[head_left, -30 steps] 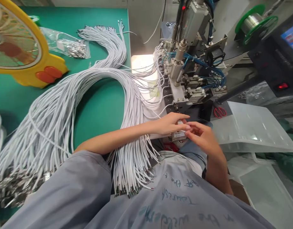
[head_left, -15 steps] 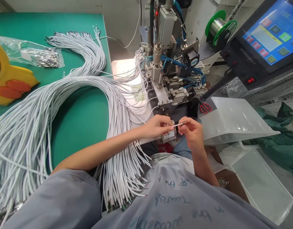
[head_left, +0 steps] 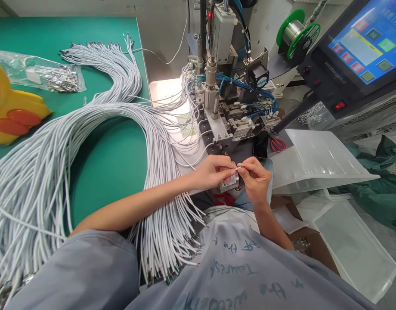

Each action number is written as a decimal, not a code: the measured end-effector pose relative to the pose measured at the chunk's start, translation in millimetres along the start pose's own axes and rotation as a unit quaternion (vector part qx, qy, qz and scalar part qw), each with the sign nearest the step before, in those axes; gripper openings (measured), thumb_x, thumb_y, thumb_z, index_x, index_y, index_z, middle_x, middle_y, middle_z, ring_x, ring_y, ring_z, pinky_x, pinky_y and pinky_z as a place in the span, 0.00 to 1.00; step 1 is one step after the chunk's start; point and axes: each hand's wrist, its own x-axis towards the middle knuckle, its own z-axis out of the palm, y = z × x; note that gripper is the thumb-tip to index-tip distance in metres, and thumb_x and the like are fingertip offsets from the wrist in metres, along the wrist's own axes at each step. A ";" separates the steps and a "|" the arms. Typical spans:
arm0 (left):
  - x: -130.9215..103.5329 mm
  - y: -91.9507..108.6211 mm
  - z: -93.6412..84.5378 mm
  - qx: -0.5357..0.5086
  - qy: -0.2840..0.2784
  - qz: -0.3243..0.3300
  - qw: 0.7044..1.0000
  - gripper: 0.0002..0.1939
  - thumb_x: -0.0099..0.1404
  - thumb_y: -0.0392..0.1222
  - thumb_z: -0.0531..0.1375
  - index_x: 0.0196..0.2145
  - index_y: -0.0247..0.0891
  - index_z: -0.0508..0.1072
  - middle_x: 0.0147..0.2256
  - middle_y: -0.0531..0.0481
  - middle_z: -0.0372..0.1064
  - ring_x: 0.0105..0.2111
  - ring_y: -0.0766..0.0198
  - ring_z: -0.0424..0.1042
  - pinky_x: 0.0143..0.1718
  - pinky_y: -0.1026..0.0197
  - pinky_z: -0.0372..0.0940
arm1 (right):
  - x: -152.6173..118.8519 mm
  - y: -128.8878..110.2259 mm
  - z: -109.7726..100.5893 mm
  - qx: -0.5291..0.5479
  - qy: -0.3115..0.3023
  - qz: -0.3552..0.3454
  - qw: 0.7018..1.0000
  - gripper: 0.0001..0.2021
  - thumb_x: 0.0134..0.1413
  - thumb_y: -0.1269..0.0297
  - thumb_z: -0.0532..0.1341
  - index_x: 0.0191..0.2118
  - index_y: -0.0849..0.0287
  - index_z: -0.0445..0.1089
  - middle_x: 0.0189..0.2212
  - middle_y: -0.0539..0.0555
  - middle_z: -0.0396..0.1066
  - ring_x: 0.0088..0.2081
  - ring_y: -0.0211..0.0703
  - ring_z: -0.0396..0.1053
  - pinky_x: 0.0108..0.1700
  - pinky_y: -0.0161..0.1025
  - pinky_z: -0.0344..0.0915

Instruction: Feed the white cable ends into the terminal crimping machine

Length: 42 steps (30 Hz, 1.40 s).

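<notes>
Between my hands, in front of the machine, is the short end of a white cable. My left hand pinches this cable with thumb and fingertips. From the other side, my right hand is closed at the cable's tip, its thumb and forefinger pressed together there. The tip itself is mostly hidden by the fingers. A large bundle of white cables passes under my left forearm, its stripped ends hanging near my lap. Just beyond my hands stands the benchtop machine with metal cylinders and blue tubes.
A green-rimmed wire spool and a lit touchscreen are at the upper right. Red-handled scissors lie beside a translucent plastic bin. On the green table are a bag of metal parts and a yellow toy-like object.
My right hand has moved left, closer to my left hand, so less of the cable end shows between them. My left hand stays nearly in place.
</notes>
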 end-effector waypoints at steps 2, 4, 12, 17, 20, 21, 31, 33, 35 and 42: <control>0.7 -1.2 -1.1 0.084 0.024 0.048 0.995 0.16 0.64 0.49 0.57 0.32 0.32 0.76 0.23 0.51 0.63 0.22 0.71 0.63 0.24 0.68 0.59 | 1.4 -3.1 -4.5 -0.017 -0.020 0.014 1.000 0.05 0.50 0.62 0.63 0.31 0.54 0.76 0.24 0.49 0.64 0.26 0.33 0.59 0.25 0.34 0.55; 1.4 -2.3 -1.4 0.162 0.047 0.095 0.981 0.15 0.65 0.47 0.56 0.31 0.34 0.77 0.22 0.51 0.63 0.23 0.71 0.61 0.24 0.68 0.57 | 3.1 -5.9 -7.0 -0.027 -0.043 0.030 0.998 0.05 0.50 0.63 0.63 0.30 0.55 0.77 0.21 0.48 0.62 0.23 0.32 0.56 0.24 0.33 0.53; 0.3 -8.2 -3.8 0.303 0.094 0.201 0.927 0.11 0.66 0.37 0.54 0.30 0.33 0.74 0.22 0.52 0.61 0.23 0.72 0.60 0.23 0.69 0.55 | -3.2 -7.9 7.3 -0.122 0.028 0.005 0.992 0.09 0.54 0.62 0.59 0.33 0.59 0.77 0.20 0.48 0.62 0.23 0.32 0.57 0.24 0.33 0.54; -1.1 -9.4 -10.5 0.498 0.085 0.269 0.820 0.12 0.64 0.30 0.51 0.28 0.31 0.72 0.24 0.51 0.61 0.21 0.70 0.56 0.21 0.65 0.49 | 10.9 -11.4 -3.9 -0.214 -0.079 -0.058 0.972 0.10 0.53 0.67 0.58 0.24 0.62 0.72 0.16 0.46 0.56 0.20 0.30 0.52 0.24 0.33 0.52; -1.0 -10.0 -8.9 0.484 0.100 0.227 0.839 0.11 0.63 0.30 0.51 0.27 0.33 0.72 0.24 0.52 0.62 0.21 0.70 0.58 0.21 0.66 0.49 | 20.6 -9.2 -8.4 -0.194 -0.129 -0.052 0.971 0.11 0.52 0.68 0.59 0.20 0.62 0.69 0.15 0.44 0.50 0.19 0.29 0.49 0.23 0.33 0.49; -0.7 -10.6 -7.5 0.448 0.109 0.201 0.864 0.11 0.63 0.31 0.52 0.27 0.33 0.72 0.23 0.52 0.62 0.22 0.71 0.59 0.21 0.67 0.51 | 21.9 -7.7 -7.4 -0.185 -0.121 -0.058 0.974 0.11 0.52 0.68 0.59 0.21 0.62 0.69 0.15 0.44 0.49 0.19 0.29 0.48 0.23 0.33 0.48; 7.7 -3.6 -16.0 0.392 -0.044 0.058 0.917 0.11 0.64 0.32 0.52 0.29 0.32 0.73 0.25 0.51 0.64 0.25 0.70 0.64 0.26 0.68 0.57 | 23.3 19.4 5.1 -0.094 -0.042 0.029 0.994 0.11 0.52 0.62 0.59 0.23 0.61 0.71 0.17 0.45 0.50 0.21 0.31 0.50 0.24 0.33 0.49; 11.5 -3.5 -24.4 0.471 -0.085 0.015 0.878 0.10 0.62 0.30 0.52 0.32 0.31 0.73 0.28 0.48 0.65 0.25 0.68 0.65 0.26 0.67 0.57 | 30.7 32.3 2.4 -0.091 -0.078 0.069 0.990 0.11 0.52 0.61 0.58 0.25 0.61 0.72 0.20 0.47 0.59 0.24 0.32 0.57 0.27 0.33 0.54; 14.9 -6.7 -30.5 0.526 -0.098 -0.037 0.844 0.11 0.61 0.28 0.51 0.35 0.30 0.73 0.32 0.46 0.67 0.27 0.67 0.67 0.27 0.66 0.59 | 38.1 46.8 1.4 -0.082 -0.098 0.108 0.986 0.11 0.52 0.60 0.57 0.28 0.61 0.72 0.24 0.50 0.67 0.28 0.35 0.62 0.31 0.34 0.58; 18.1 -16.8 -30.0 0.533 -0.104 -0.092 0.835 0.16 0.67 0.32 0.46 0.38 0.30 0.73 0.36 0.43 0.68 0.31 0.65 0.70 0.32 0.64 0.63 | 47.0 71.4 10.4 -0.018 -0.125 0.200 0.972 0.11 0.45 0.57 0.59 0.27 0.60 0.69 0.23 0.50 0.67 0.27 0.36 0.62 0.31 0.35 0.59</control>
